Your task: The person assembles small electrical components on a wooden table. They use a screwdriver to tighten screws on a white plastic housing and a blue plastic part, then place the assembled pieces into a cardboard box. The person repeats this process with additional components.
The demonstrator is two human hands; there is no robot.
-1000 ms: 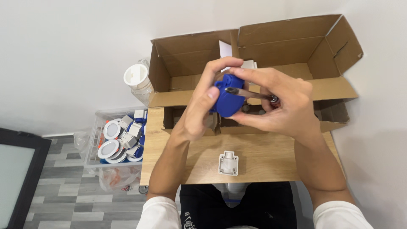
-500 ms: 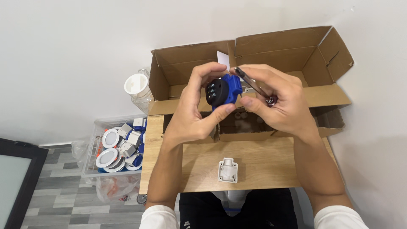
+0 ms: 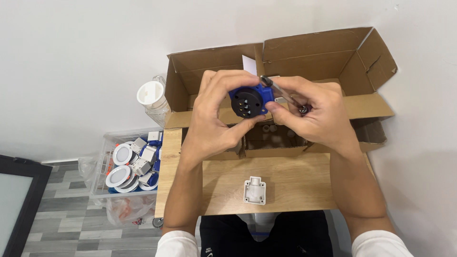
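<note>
Wooden worktop (image 3: 290, 178) below two bare hands.
Left hand (image 3: 216, 121) clamps a round blue plastic socket (image 3: 248, 101); right hand (image 3: 316, 114) clamps a slim metal screwdriver (image 3: 281, 91).

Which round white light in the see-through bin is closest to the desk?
The upper round white light sits nearer the wooden desk. The lower one lies farther left in the clear bin, beside small white and blue parts.

Cardboard box (image 3: 285, 62) sits at back of table (image 3: 290, 183). Socket housing (image 3: 255, 190) lies on table, in front of box. Plastic crate (image 3: 105, 143) on floor, left of table; jar (image 3: 153, 99) behind crate.
</note>
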